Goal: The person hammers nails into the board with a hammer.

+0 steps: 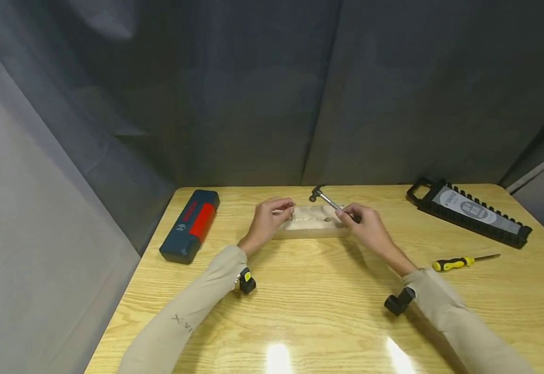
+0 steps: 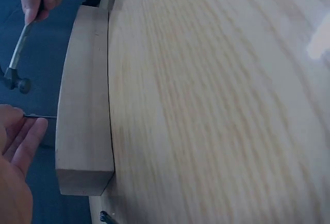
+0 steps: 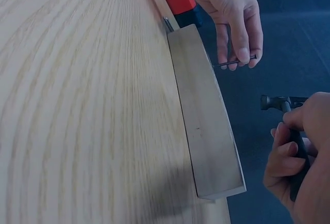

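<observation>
A pale wooden block (image 1: 311,232) lies on the table, its top marked with a line and a dark knot. My left hand (image 1: 272,215) pinches a nail (image 3: 234,63) upright over the block's left part, its point at the wood's top face. In my right hand (image 1: 365,223) is a small claw hammer (image 1: 328,200), gripped by its dark handle. The hammer head (image 3: 276,102) is raised above the block, to the right of the nail and apart from it. The right wrist view shows the fingers curled round the handle.
To the left lies a dark blue and red Bosch case (image 1: 189,226). A black wrench rack (image 1: 470,210) and a yellow-black screwdriver (image 1: 463,263) lie on the right. Behind the block, a small dark metal piece (image 2: 106,217) shows near its left end. Grey curtains hang behind the table.
</observation>
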`<action>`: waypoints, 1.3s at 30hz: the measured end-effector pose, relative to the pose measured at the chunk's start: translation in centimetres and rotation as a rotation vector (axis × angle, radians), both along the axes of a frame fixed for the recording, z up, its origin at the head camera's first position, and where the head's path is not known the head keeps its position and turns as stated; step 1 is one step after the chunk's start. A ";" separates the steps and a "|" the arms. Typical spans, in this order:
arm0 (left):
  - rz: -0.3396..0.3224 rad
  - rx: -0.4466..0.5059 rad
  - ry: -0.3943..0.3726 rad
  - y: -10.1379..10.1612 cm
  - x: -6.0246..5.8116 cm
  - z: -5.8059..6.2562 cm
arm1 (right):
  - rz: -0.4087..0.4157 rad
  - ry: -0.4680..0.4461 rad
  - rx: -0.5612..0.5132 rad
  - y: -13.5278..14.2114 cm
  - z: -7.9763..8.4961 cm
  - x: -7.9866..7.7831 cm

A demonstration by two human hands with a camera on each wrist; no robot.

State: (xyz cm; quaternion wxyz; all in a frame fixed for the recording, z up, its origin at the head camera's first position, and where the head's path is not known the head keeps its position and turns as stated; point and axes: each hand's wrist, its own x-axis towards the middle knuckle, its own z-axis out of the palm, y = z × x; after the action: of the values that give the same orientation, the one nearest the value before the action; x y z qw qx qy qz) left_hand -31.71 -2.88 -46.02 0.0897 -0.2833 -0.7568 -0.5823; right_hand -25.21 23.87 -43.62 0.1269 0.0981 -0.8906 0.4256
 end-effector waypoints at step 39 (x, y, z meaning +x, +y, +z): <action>-0.034 0.119 -0.227 6.3 0.1 -0.8 | 0.072 0.063 0.118 4.7 3.3 0.8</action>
State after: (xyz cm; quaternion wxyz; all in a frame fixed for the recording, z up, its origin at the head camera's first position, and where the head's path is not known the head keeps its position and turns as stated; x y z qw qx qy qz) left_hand -31.64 3.43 -46.83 0.0102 -0.2224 -0.7211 -0.6560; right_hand -24.40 28.53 -40.29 0.1333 0.1505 -0.9057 0.3733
